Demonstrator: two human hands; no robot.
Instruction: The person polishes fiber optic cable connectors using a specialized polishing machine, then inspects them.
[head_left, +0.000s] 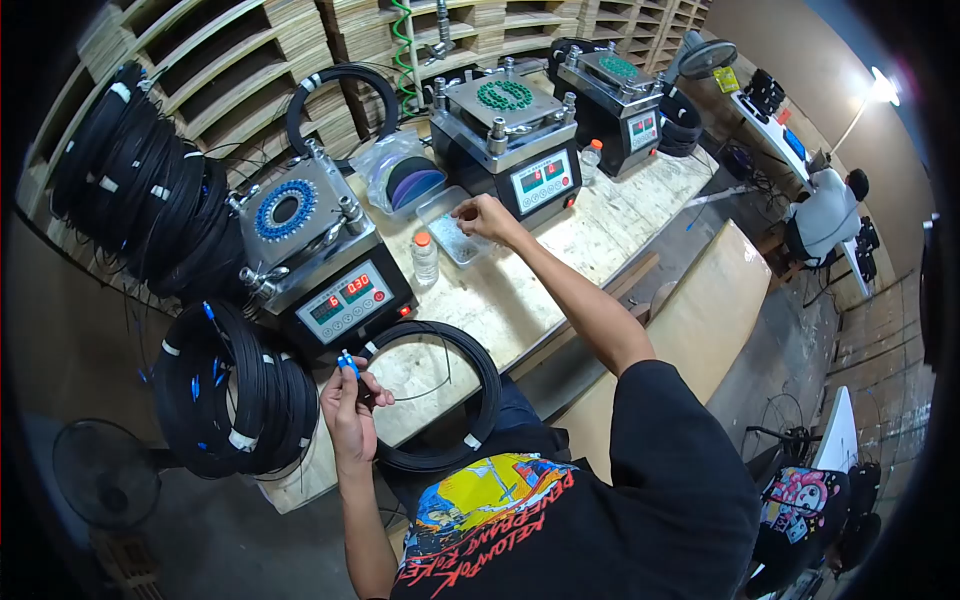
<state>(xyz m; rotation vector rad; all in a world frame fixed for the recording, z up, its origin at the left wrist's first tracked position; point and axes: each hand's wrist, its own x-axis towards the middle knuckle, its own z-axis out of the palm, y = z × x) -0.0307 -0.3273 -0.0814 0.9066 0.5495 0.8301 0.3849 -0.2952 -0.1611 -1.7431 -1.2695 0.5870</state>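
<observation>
My left hand (352, 412) pinches a small blue fibre-optic connector (348, 364) upright between thumb and fingers. A thin black cable links it to the coil of black cable (485, 375) lying at the table's front edge. My right hand (488, 220) is over a clear plastic tray (466, 258) of small pale pieces, its fingertips pressed together; what they hold, if anything, is too small to tell. Close to the tray stands a clear bottle with an orange cap (425, 262). Left of it is a polishing machine (290, 225) with a ring of blue connectors on top.
Two more machines (505, 110) (612, 80) with green parts stand along the table (520, 310). Stacked cable coils (230, 390) crowd the left side. Discs in a plastic bag (410, 180) lie behind the tray. A seated person (828, 215) is at the far right.
</observation>
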